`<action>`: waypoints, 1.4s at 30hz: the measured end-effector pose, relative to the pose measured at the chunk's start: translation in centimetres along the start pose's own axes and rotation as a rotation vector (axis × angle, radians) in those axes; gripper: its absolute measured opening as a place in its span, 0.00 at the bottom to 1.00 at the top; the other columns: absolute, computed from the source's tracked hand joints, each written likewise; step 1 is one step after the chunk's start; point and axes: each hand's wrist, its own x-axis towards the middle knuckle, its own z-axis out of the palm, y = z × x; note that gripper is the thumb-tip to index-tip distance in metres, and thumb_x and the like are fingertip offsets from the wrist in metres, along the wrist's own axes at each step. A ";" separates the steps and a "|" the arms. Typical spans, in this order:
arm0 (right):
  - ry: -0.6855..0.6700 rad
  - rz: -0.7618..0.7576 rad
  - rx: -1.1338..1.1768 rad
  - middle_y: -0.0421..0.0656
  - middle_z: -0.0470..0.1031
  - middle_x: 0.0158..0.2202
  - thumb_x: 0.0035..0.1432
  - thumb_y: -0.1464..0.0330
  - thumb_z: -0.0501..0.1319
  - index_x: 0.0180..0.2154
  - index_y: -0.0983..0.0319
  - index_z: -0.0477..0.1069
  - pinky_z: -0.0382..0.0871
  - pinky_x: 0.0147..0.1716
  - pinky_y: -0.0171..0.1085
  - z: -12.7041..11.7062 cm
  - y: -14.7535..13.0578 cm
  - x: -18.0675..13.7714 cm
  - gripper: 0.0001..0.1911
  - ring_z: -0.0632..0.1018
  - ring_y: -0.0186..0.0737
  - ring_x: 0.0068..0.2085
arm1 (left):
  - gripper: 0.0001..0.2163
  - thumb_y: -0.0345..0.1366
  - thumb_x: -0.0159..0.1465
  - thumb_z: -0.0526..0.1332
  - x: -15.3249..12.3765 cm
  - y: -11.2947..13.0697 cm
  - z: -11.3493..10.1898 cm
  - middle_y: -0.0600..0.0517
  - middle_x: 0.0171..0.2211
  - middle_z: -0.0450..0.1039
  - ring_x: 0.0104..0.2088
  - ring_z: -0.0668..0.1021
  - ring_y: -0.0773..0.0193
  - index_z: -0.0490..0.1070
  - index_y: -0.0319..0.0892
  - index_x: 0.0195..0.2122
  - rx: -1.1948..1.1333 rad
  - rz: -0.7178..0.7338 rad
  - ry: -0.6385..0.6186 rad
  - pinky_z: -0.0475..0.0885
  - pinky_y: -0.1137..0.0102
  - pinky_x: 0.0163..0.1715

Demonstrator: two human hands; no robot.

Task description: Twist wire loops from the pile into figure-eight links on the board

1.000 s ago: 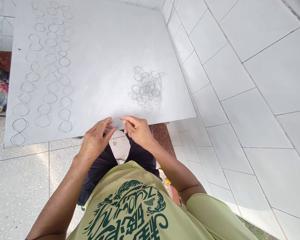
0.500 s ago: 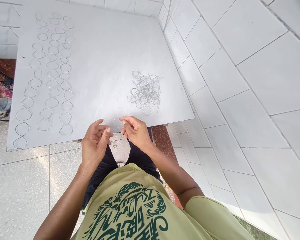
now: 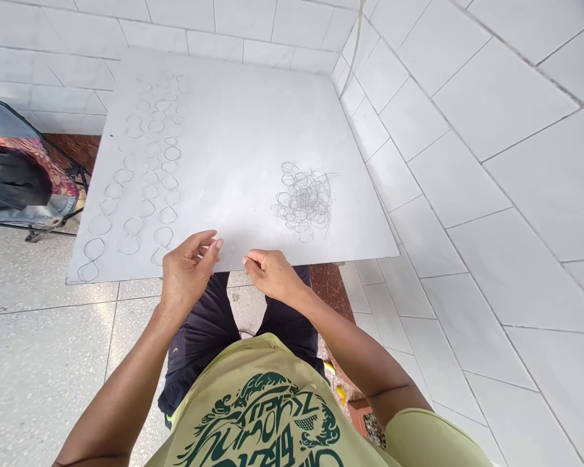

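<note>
My left hand (image 3: 187,269) and my right hand (image 3: 271,275) meet at the near edge of a grey board (image 3: 233,139). Both pinch the ends of one thin piece of wire (image 3: 232,254) stretched between them, barely visible against the board. A tangled heap of wire loops (image 3: 303,201) lies on the board just beyond my right hand. To the left, three rows of figure-eight wire links (image 3: 143,188) are laid out along the board, the nearest ones close to my left hand.
White tiled wall (image 3: 491,162) runs along the right and behind the board. A folding chair with dark cloth (image 3: 19,185) stands at the left. Speckled floor tiles (image 3: 39,350) lie below, and my dark trousers (image 3: 204,331) sit under the hands.
The view has tilted up and right, showing the chair and back wall. My hands have drawn slightly apart, the right one lower, the wire still pinched between them.
</note>
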 end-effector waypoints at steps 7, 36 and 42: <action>-0.021 0.132 0.160 0.39 0.74 0.22 0.75 0.64 0.56 0.29 0.61 0.72 0.61 0.23 0.33 -0.3 -1.5 6.6 0.20 0.69 0.32 0.20 | 0.19 0.49 0.73 0.64 -4.3 -2.0 -0.6 0.45 0.45 0.83 0.38 0.85 0.59 0.76 0.44 0.58 0.124 0.003 0.157 0.79 0.69 0.31; 0.223 0.404 0.416 0.41 0.73 0.25 0.75 0.73 0.55 0.37 0.61 0.66 0.54 0.15 0.29 -4.5 -1.4 47.0 0.09 0.69 0.30 0.18 | 0.11 0.37 0.73 0.56 -11.7 -20.3 1.8 0.48 0.30 0.84 0.30 0.87 0.56 0.78 0.50 0.39 0.420 -0.069 -0.011 0.82 0.66 0.33; 0.246 0.448 0.519 0.43 0.75 0.25 0.77 0.70 0.54 0.40 0.62 0.67 0.54 0.15 0.29 -5.0 -1.3 52.4 0.09 0.71 0.31 0.17 | 0.12 0.31 0.70 0.57 -12.3 -21.2 1.5 0.47 0.28 0.84 0.37 0.88 0.50 0.76 0.53 0.34 0.551 -0.041 -0.012 0.84 0.55 0.47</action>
